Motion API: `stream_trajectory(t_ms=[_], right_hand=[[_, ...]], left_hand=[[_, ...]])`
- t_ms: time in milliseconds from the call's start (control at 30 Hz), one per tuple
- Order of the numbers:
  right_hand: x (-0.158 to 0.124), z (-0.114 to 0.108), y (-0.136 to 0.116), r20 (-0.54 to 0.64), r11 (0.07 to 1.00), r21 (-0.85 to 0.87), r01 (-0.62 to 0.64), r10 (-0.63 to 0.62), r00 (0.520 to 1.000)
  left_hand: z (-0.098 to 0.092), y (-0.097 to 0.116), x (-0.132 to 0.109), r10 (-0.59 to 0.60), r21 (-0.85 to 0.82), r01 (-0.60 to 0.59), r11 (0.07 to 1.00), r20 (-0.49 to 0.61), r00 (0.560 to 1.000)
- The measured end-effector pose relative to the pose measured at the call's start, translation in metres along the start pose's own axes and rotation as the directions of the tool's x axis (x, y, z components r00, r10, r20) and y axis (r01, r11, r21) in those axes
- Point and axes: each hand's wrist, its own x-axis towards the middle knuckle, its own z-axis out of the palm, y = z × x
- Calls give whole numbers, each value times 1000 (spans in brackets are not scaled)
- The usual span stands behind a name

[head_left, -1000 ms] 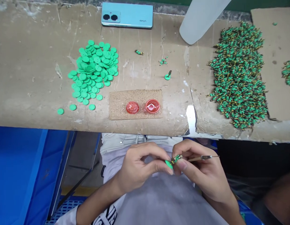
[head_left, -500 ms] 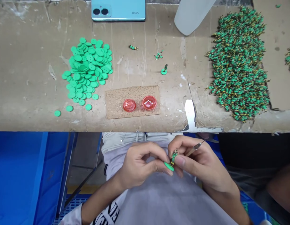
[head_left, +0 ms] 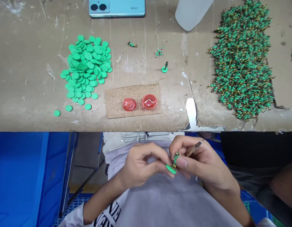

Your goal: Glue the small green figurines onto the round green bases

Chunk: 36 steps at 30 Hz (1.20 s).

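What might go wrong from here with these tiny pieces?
The tiny figure, pinched in the right hand, might slip off the green disc held by the left hand and fall into the person's lap. The thin tool held in the same right hand might also knock it askew.

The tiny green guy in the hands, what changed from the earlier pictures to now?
The tiny figure on its green disc turned from lying sideways to nearly upright, pinched between the left hand and right hand. The thin tool in the right hand swung from level to pointing up-right. The pile of green discs stayed as it was.
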Motion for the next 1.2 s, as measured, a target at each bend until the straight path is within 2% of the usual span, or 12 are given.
stream_trajectory(t_ms=[133, 367, 600, 1033, 1200], right_hand=[[1, 0, -3, 7, 1000, -18, -17, 17, 1000], [-1, -3, 0, 29, 996, -80, 25, -23, 999], [-3, -4, 2, 37, 995, -83, 52, -49, 998], [-6, -3, 4, -16, 986, -119, 115, -118, 993], [-5, -5, 5, 6, 991, -77, 112, -112, 994]], left_hand=[[0, 1, -1, 1, 3, -1, 1000, 30, 1000], [1, 3, 1, 102, 210, -112, 971, 56, 993], [1, 8, 5, 188, 310, -213, 927, 109, 976], [2, 9, 7, 239, 315, -285, 905, 175, 955], [3, 8, 6, 228, 286, -261, 922, 142, 963]])
